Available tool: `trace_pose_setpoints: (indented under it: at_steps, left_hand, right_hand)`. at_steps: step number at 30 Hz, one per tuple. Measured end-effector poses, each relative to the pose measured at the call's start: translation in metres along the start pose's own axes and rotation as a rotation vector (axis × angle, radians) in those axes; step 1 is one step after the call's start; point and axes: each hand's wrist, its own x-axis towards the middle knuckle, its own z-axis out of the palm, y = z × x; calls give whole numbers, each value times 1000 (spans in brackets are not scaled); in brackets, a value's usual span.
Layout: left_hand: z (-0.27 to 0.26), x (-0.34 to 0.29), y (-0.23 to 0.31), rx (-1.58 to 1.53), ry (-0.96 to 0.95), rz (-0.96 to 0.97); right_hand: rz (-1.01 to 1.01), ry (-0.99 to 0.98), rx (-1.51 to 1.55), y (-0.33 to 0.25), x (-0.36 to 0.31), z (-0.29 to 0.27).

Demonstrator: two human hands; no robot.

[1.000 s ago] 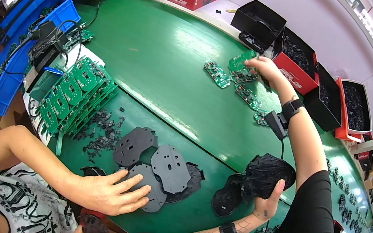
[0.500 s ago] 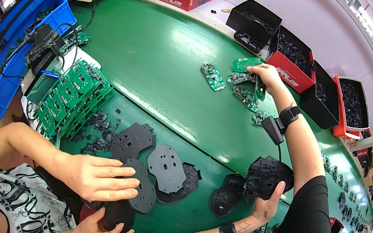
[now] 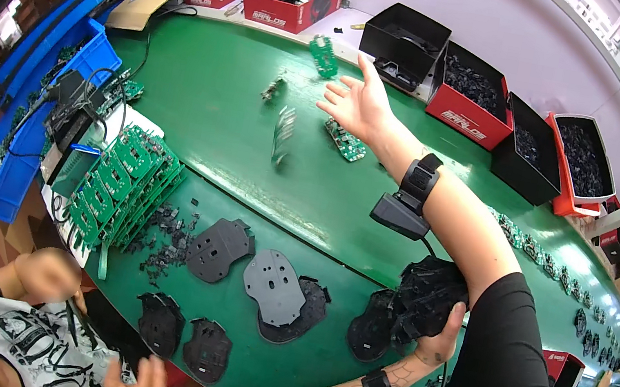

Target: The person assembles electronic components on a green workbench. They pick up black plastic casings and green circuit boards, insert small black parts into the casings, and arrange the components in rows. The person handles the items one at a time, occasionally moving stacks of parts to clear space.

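Note:
My left hand (image 3: 439, 345) is closed around a stack of black moulded plastic shells (image 3: 431, 298), held over the table's near edge. Fingers spread, my right hand (image 3: 359, 103) reaches out over the green table, holding nothing. Around it are several green circuit boards: one board (image 3: 323, 57) just beyond the fingertips, a small blurred board (image 3: 273, 86) and a tilted, blurred board (image 3: 283, 135) to their left, seemingly in the air. Another circuit board (image 3: 345, 141) lies below the right wrist. Next to the stack rests a black shell (image 3: 371, 325).
A co-worker's blurred hand (image 3: 140, 383) is at lower left, near two black shells (image 3: 206, 349). Grey plates (image 3: 275, 287), loose black bits (image 3: 167, 239) and stacked board panels (image 3: 125, 182) lie left. Red and black boxes (image 3: 472, 98) line the back. Boards (image 3: 536, 252) stretch rightward.
My right hand has swung left and let go of the circuit boards it held. My left hand keeps the shells. The co-worker's hands have drawn back, leaving two black shells on the table.

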Motion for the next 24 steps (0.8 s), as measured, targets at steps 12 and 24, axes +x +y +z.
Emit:
trace_pose_setpoints:
  at_steps: [12,24]
  left_hand:
    - [14,-8,16,-58,-144,-181]
    - [31,-30,25,-100,-748,-578]
  right_hand:
    - [-637,151,-1074,-163,-296,38]
    - [-357,937,-1423,-43,-585,-3]
